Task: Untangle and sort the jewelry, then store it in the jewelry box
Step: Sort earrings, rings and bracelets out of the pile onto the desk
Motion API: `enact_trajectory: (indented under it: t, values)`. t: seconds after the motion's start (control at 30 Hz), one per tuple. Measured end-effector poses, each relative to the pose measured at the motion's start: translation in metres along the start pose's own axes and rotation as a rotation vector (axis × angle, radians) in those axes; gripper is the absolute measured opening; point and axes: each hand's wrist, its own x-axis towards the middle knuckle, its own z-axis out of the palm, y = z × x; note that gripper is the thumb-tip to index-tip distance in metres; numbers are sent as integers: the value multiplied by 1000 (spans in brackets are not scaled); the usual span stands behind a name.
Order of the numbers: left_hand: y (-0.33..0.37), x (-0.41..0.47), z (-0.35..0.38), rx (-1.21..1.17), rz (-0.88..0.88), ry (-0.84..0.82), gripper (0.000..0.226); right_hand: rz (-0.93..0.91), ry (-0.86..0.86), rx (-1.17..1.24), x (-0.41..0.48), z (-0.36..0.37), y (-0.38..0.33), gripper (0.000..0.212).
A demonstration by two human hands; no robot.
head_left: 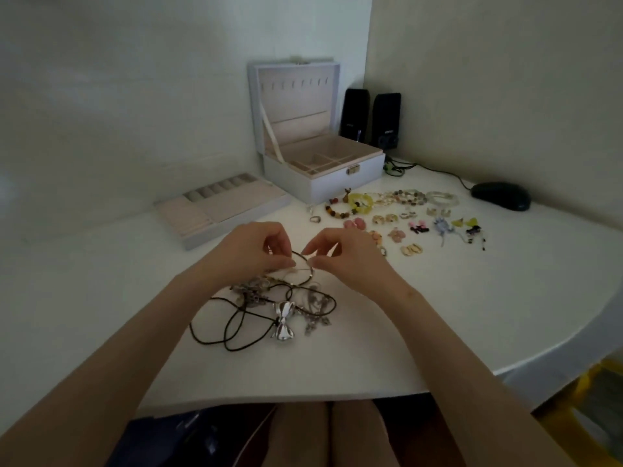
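A tangle of necklaces lies on the white table in front of me: black cords, silvery chains and a shiny silver bow pendant. My left hand and my right hand hover just above its far end, fingertips almost touching, each pinching a thin chain strand that rises out of the tangle. The white jewelry box stands open behind, lid upright. Its removed tray lies to the left of it.
Sorted bracelets and several earrings are spread right of the box. Two black speakers stand in the corner and a dark mouse with its cable sits far right. The table edge curves away on the right.
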Motion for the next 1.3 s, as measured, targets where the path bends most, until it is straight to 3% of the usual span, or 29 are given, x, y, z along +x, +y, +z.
enact_trajectory:
  t: [0.13,0.3,0.57,0.63,0.7,0.8,1.0,1.17,1.3]
  values:
    - [-18,-10,-7,15,50,-97,20,-32,-136,-75,4,11,-7,11]
    - [-36,-15,-12,86,27,-233,38,-32,-78,-135,12,18,-6,11]
    - [-49,-22,-19,90,-41,-321,63,9,-105,-245,16,25,-1,5]
    - [-50,-23,-22,-4,-77,-261,57,8,-115,-256,16,24,-1,5]
    - [-51,-21,-26,-122,-98,-89,40,-5,-128,-299,16,24,-2,5]
    - [-55,-20,-33,-83,-77,134,17,-15,-102,-286,13,24,-4,5]
    - [-59,-25,-38,2,-109,14,12,7,0,-60,13,24,-4,14]
    - [-72,-26,-43,127,-271,159,14,53,49,204,12,20,-7,8]
    - [-77,-25,-43,102,-320,139,16,35,37,231,11,21,-7,9]
